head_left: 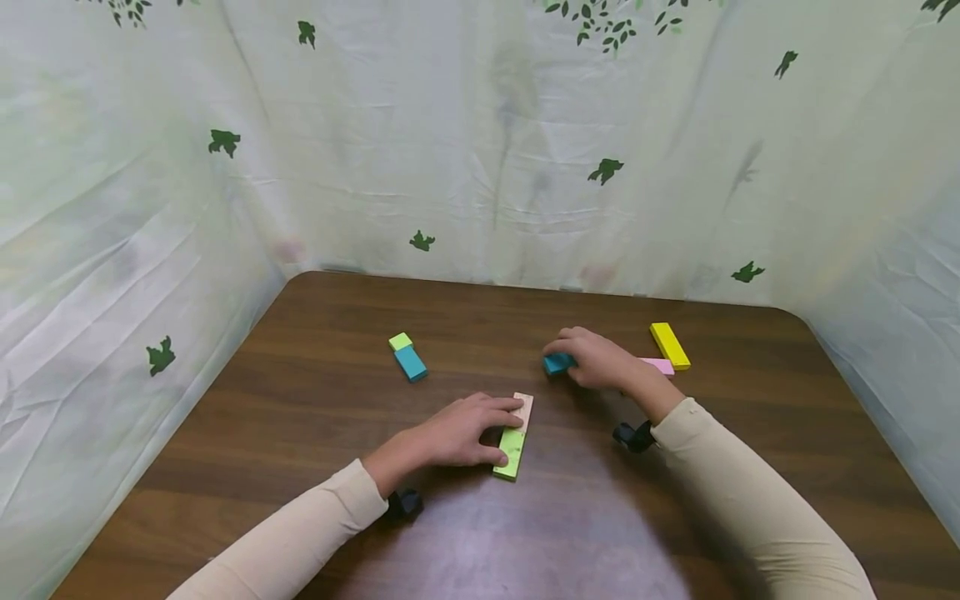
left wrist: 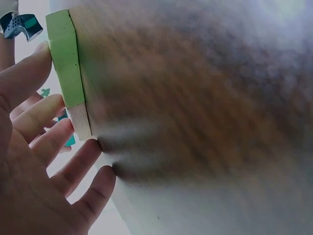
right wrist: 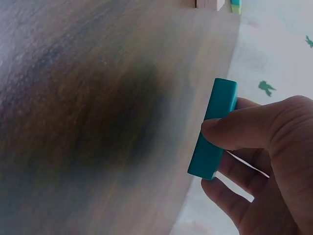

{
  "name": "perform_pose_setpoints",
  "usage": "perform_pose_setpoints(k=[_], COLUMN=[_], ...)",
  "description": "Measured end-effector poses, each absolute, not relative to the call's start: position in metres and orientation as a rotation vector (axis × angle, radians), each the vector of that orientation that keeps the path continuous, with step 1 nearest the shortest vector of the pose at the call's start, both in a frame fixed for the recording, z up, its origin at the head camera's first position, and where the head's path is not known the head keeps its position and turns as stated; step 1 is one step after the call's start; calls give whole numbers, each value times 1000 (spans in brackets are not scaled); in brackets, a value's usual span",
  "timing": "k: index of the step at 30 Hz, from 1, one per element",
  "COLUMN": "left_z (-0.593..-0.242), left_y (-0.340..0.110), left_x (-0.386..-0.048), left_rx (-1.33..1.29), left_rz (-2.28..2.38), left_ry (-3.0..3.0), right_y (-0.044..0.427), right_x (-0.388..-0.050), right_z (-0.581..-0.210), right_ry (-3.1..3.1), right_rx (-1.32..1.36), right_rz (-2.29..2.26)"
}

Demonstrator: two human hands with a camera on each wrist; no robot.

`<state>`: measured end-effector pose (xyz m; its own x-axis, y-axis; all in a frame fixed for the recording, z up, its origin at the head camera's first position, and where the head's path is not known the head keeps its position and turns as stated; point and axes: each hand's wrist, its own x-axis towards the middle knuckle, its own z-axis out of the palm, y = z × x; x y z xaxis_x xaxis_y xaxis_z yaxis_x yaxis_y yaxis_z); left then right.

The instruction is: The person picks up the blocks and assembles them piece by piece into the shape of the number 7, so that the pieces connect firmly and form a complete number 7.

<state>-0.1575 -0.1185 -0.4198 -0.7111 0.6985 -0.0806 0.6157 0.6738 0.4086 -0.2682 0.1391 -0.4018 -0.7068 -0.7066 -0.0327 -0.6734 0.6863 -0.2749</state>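
Note:
My right hand pinches a teal block between thumb and fingers, over the table right of centre; part of the block is hidden by the hand. A lime green block and a pale wood-coloured block lie end to end in a line near the middle. My left hand rests against this pair with its fingers spread. Its thumb touches the green block, while the index and middle fingertips reach the pale one. The left wrist view shows two other fingertips touching the table.
Farther back on the left, a blue block touches a small lime piece. A pink block, partly behind my right wrist, lies beside a yellow block. A printed curtain surrounds the brown wooden table.

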Motion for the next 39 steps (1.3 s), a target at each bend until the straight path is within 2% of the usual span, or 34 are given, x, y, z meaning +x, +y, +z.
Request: perform_pose_setpoints(k=[22,32,39], left_z=[-422,-420,-420], left_y=[-119,-119,-119], left_x=[-158,-157,-157], left_rx=[1046,1033,1026], left_rz=[514,517,520], left_ry=[2657,2636,2633], right_y=[117,122,120], right_x=[-266,-264,-262], right_z=[-421,-420,-420], right_ry=[2710,2751,2688], right_rx=[-1321,-1281,-1387], right_rz=[-393,-392,-407])
